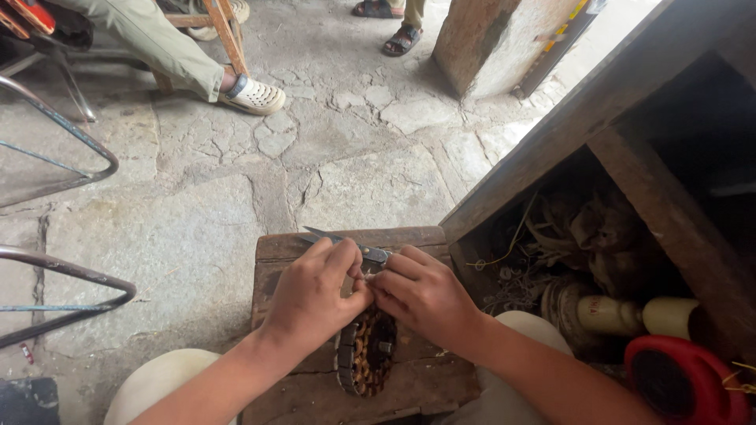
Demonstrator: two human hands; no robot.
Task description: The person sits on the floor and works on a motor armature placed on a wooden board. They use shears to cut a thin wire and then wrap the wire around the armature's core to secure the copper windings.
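My left hand (pixel 315 293) and my right hand (pixel 421 297) meet fingertip to fingertip over a round motor stator with copper windings (pixel 367 352), which stands on edge on a worn wooden block (pixel 276 252). Both hands pinch something small at the top of the stator; what it is stays hidden under the fingers. Metal pliers (pixel 346 242) lie on the block's far edge, just beyond my knuckles. My knees in light trousers flank the block.
Cracked stone floor lies ahead. A seated person's leg and white sandal (pixel 252 94) are at the far left, another person's sandalled feet (pixel 402 35) at the top. Metal frame bars (pixel 71 275) stand left. A wooden bench (pixel 567 134) with clutter and a red round object (pixel 685 382) is at right.
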